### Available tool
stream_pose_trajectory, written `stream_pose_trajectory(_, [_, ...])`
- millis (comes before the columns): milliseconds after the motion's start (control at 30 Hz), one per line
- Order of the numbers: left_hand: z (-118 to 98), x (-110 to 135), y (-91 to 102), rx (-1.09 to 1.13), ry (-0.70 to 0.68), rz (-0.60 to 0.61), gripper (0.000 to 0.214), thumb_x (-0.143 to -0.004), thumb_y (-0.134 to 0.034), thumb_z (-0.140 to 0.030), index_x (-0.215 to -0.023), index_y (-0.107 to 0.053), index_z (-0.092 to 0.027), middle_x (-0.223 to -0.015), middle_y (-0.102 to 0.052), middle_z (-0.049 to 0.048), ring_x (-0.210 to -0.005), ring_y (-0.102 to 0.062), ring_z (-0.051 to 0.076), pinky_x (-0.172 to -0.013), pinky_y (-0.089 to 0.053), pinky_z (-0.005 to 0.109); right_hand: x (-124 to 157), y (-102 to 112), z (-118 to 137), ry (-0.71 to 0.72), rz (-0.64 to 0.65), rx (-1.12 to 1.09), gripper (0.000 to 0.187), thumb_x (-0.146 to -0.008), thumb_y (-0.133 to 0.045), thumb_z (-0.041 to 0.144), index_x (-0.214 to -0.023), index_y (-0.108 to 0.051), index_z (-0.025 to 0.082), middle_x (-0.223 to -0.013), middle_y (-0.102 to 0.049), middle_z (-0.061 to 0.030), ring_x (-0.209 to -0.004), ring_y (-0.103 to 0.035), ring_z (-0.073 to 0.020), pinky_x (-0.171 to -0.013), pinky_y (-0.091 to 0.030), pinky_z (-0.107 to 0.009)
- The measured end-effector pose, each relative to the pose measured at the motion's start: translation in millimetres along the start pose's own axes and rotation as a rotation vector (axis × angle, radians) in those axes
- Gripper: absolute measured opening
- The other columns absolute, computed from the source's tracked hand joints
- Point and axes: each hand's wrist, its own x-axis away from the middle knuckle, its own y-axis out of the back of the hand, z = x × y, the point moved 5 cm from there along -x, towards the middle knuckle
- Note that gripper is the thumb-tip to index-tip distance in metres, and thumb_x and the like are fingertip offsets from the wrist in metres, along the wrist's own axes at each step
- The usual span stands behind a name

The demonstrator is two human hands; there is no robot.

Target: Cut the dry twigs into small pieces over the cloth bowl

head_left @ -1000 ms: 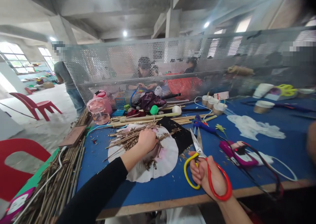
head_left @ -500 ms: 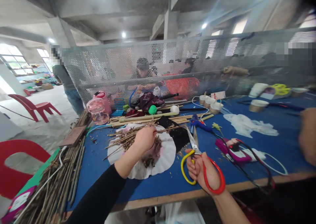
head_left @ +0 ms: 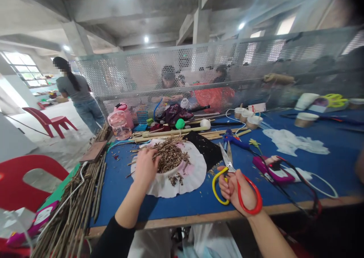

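Note:
My right hand (head_left: pixel 237 189) is closed round the red and yellow handles of a pair of scissors (head_left: pixel 231 174), blades pointing up and away over the blue table (head_left: pixel 199 205). My left hand (head_left: pixel 145 166) rests on the left rim of a white scalloped paper plate (head_left: pixel 193 174), fingers curled at the edge of a heap of short cut brown twigs (head_left: pixel 170 155). Whether those fingers grip any twigs is hidden. A few longer twigs lie under and beside that hand.
A bundle of long dry sticks (head_left: pixel 76 208) lies along the table's left edge. Bamboo rods (head_left: pixel 170 132), a pink jug (head_left: pixel 121 123), paper cups (head_left: pixel 246 117), a purple tool with cable (head_left: pixel 273 167) and white plastic (head_left: pixel 295 144) stand around. A mesh screen (head_left: pixel 199 72) backs the table; people sit behind it.
My left hand has slid off the middle of the twig heap to the plate's left rim, uncovering the heap. The right hand with the scissors has barely moved. The view has shifted a little.

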Motion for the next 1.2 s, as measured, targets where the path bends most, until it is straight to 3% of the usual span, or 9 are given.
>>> stream_pose_trajectory(133, [-42, 29, -33.7, 0.120, -0.079, 0.401, 0.026, -0.074, -0.060, -0.038, -0.088, -0.068, -0.018, -0.084, -0.065, 0.0091, -0.078, -0.059, 0.023, -0.069, -0.043, 0.030, 0, 0, 0, -0.003, -0.017, 0.011, 0.041, -0.076, -0.051, 0.059, -0.095, -0.052, 0.023, -0.058, -0.039, 0.0028, -0.044, -0.031, -0.0085, -0.035, -0.029, -0.019])
stream_pose_trajectory(333, [-47, 35, -48.9, 0.173, -0.050, 0.504, 0.017, -0.072, -0.054, -0.017, -0.075, -0.070, -0.017, -0.076, -0.067, 0.0074, -0.072, -0.060, 0.019, -0.067, -0.040, 0.027, 1, 1, -1, -0.004, -0.017, 0.013, 0.039, -0.076, -0.052, 0.057, -0.098, -0.051, 0.024, -0.058, -0.039, 0.0031, -0.044, -0.030, -0.0078, -0.035, -0.028, -0.018])
stream_pose_trajectory(433, [-43, 25, -37.3, 0.198, -0.040, 0.471, 0.020, -0.074, -0.050, -0.017, -0.073, -0.070, -0.018, -0.071, -0.067, 0.0055, -0.066, -0.058, 0.016, -0.064, -0.039, 0.025, 1, -1, 0, -0.003, -0.024, 0.012, 0.038, -0.076, -0.052, 0.055, -0.101, -0.050, 0.026, -0.058, -0.039, 0.0032, -0.044, -0.031, -0.0082, -0.035, -0.028, -0.019])
stream_pose_trajectory(567, [-35, -4, -19.3, 0.146, -0.019, 0.271, 0.021, -0.079, -0.048, -0.021, -0.077, -0.069, -0.017, -0.076, -0.068, 0.0060, -0.069, -0.058, 0.016, -0.067, -0.039, 0.025, 2, -2, 1, -0.005, -0.030, 0.009, 0.038, -0.076, -0.054, 0.054, -0.101, -0.050, 0.026, -0.058, -0.039, 0.0032, -0.044, -0.031, -0.0085, -0.035, -0.028, -0.019])
stream_pose_trajectory(700, [-27, -32, -23.3, 0.064, 0.003, 0.227, 0.019, -0.080, -0.050, -0.024, -0.079, -0.068, -0.018, -0.080, -0.067, 0.0070, -0.077, -0.058, 0.018, -0.073, -0.040, 0.027, 0, 1, 0, 0.009, -0.022, 0.010, 0.038, -0.076, -0.053, 0.055, -0.100, -0.051, 0.025, -0.057, -0.040, 0.0032, -0.043, -0.031, -0.0082, -0.034, -0.027, -0.018])
stream_pose_trajectory(800, [-30, -33, -23.3, -0.003, 0.027, 0.167, 0.019, -0.081, -0.051, -0.028, -0.087, -0.066, -0.017, -0.091, -0.063, 0.0091, -0.087, -0.057, 0.020, -0.080, -0.040, 0.030, -1, 4, -2, 0.006, -0.017, 0.008, 0.036, -0.077, -0.052, 0.053, -0.098, -0.051, 0.024, -0.057, -0.040, 0.0033, -0.043, -0.031, -0.0077, -0.034, -0.027, -0.018])
stream_pose_trajectory(900, [-48, -10, -18.2, -0.039, -0.009, 0.159, 0.021, -0.082, -0.050, -0.033, -0.085, -0.064, -0.017, -0.093, -0.060, 0.0097, -0.092, -0.054, 0.021, -0.083, -0.040, 0.032, -2, 4, -2, -0.011, -0.014, 0.010, 0.034, -0.078, -0.053, 0.051, -0.100, -0.051, 0.025, -0.058, -0.040, 0.0033, -0.043, -0.032, -0.0075, -0.035, -0.028, -0.017])
stream_pose_trajectory(1067, [-59, 55, -32.8, -0.025, -0.030, 0.565, 0.029, -0.066, -0.068, -0.035, -0.089, -0.064, -0.017, -0.095, -0.059, 0.0094, -0.093, -0.054, 0.026, -0.077, -0.042, 0.034, 0, 2, -1, -0.045, -0.043, 0.026, 0.031, -0.076, -0.057, 0.044, -0.101, -0.052, 0.025, -0.058, -0.041, 0.0034, -0.044, -0.034, -0.0075, -0.036, -0.031, -0.018])
stream_pose_trajectory(1200, [-34, 75, -37.8, 0.125, 0.030, 0.494, 0.024, -0.080, -0.048, -0.018, -0.098, -0.065, -0.019, -0.098, -0.058, 0.0087, -0.095, -0.054, 0.021, -0.082, -0.040, 0.030, -10, -5, 1, -0.108, -0.013, 0.129, 0.028, -0.076, -0.058, 0.043, -0.095, -0.054, 0.023, -0.056, -0.042, 0.0038, -0.042, -0.034, -0.0069, -0.035, -0.031, -0.018])
